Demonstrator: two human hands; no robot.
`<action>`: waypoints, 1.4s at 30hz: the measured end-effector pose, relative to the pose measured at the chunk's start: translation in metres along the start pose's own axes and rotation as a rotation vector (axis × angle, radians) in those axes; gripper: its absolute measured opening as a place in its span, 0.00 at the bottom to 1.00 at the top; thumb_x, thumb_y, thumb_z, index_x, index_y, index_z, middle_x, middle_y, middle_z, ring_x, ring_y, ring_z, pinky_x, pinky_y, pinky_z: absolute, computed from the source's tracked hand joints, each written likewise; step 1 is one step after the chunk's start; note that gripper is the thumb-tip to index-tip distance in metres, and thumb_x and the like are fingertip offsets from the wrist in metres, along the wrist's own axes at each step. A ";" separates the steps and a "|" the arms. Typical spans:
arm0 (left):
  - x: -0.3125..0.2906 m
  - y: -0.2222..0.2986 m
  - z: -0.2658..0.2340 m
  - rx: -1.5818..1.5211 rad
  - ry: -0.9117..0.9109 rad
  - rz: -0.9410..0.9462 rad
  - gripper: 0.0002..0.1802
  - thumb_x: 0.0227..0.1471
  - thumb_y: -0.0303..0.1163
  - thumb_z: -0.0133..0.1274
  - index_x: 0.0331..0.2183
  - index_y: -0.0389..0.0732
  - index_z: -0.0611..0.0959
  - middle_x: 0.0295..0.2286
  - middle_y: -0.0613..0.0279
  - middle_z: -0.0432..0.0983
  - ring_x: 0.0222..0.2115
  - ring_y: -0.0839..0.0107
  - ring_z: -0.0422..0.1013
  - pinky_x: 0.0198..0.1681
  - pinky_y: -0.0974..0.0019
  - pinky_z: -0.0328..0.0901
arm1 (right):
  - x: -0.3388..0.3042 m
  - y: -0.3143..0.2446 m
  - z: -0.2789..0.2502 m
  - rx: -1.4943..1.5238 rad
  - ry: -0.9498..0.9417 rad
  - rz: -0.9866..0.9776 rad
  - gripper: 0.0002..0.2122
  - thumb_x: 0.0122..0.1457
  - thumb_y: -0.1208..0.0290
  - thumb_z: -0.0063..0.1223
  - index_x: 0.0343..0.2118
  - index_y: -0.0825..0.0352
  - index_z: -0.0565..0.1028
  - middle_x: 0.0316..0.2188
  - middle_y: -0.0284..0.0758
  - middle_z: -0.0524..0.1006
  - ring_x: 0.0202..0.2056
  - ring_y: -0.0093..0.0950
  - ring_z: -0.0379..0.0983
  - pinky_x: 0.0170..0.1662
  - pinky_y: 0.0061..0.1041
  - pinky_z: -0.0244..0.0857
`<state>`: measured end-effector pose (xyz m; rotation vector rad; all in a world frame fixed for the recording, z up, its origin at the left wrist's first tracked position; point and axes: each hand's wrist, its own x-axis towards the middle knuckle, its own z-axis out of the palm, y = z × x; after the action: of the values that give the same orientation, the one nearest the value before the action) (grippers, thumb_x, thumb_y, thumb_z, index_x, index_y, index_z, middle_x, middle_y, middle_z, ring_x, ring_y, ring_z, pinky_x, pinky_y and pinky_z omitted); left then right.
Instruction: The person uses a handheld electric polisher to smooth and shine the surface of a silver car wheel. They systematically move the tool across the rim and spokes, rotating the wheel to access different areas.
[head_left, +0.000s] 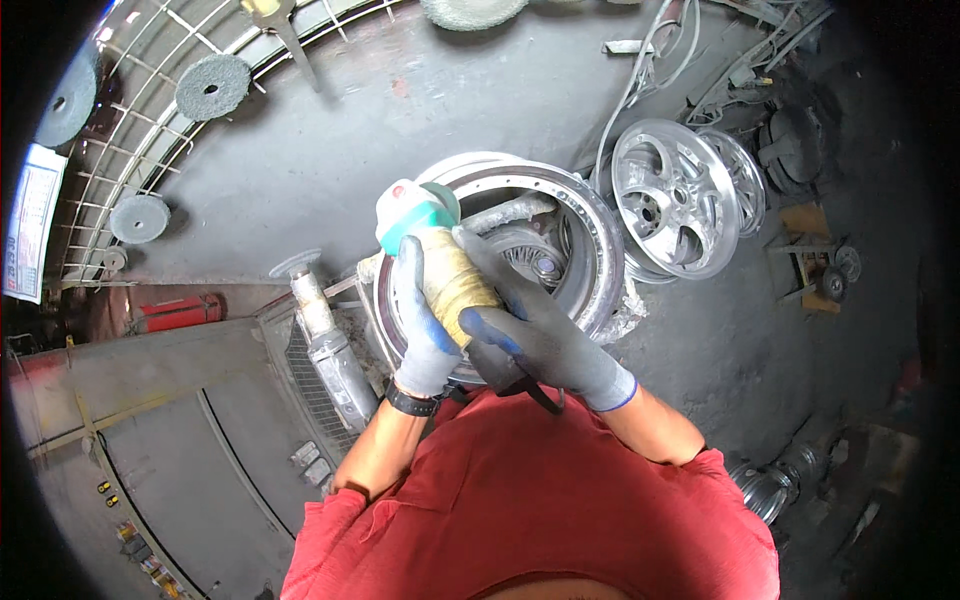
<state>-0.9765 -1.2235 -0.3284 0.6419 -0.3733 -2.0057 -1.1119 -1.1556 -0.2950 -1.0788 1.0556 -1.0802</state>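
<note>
Both my hands wear grey work gloves with blue patches. Between them is an angle grinder (pixel 458 280), its body wrapped in tan tape and its head teal and white, pointing up and left. My left hand (pixel 422 335) grips the body along its left side, below the head. Around the right side and rear end closes my right hand (pixel 545 335), hiding part of the grip. Directly beneath the tool lies a large round wheel rim (pixel 607 255) with small holes around its lip. Inside its opening, a spoked wheel centre (pixel 530 262) shows; my hands cover the rim's near part.
Alloy wheels (pixel 672 195) lean together on the right. A second power tool (pixel 340 365) with a disc rests at left. Abrasive discs (pixel 212 88) hang on a wire rack (pixel 130 130). A red cylinder (pixel 180 312) lies far left; cables (pixel 640 85) hang at the back.
</note>
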 end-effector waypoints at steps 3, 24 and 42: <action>0.016 -0.006 0.007 0.215 0.004 -0.021 0.27 0.69 0.55 0.49 0.58 0.45 0.74 0.45 0.61 0.78 0.44 0.69 0.78 0.48 0.60 0.75 | -0.004 -0.007 -0.009 -0.056 0.127 -0.019 0.36 0.67 0.72 0.54 0.74 0.71 0.52 0.73 0.47 0.57 0.73 0.34 0.51 0.73 0.32 0.47; 0.004 -0.039 -0.017 0.142 0.112 -0.012 0.27 0.70 0.55 0.47 0.56 0.43 0.74 0.45 0.59 0.78 0.46 0.71 0.77 0.52 0.63 0.73 | -0.014 0.028 -0.026 -0.208 0.035 -0.153 0.41 0.63 0.68 0.60 0.75 0.68 0.51 0.73 0.46 0.58 0.73 0.35 0.53 0.73 0.33 0.49; 0.020 -0.056 -0.039 0.490 -0.006 0.029 0.29 0.69 0.55 0.47 0.56 0.41 0.74 0.44 0.59 0.78 0.42 0.70 0.78 0.48 0.63 0.74 | -0.026 0.046 -0.033 -0.092 0.146 -0.113 0.42 0.63 0.65 0.61 0.75 0.68 0.50 0.73 0.46 0.57 0.74 0.37 0.51 0.74 0.35 0.44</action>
<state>-1.0014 -1.2133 -0.3943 0.9231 -0.8875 -1.8961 -1.1418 -1.1287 -0.3423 -1.1584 1.1810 -1.2257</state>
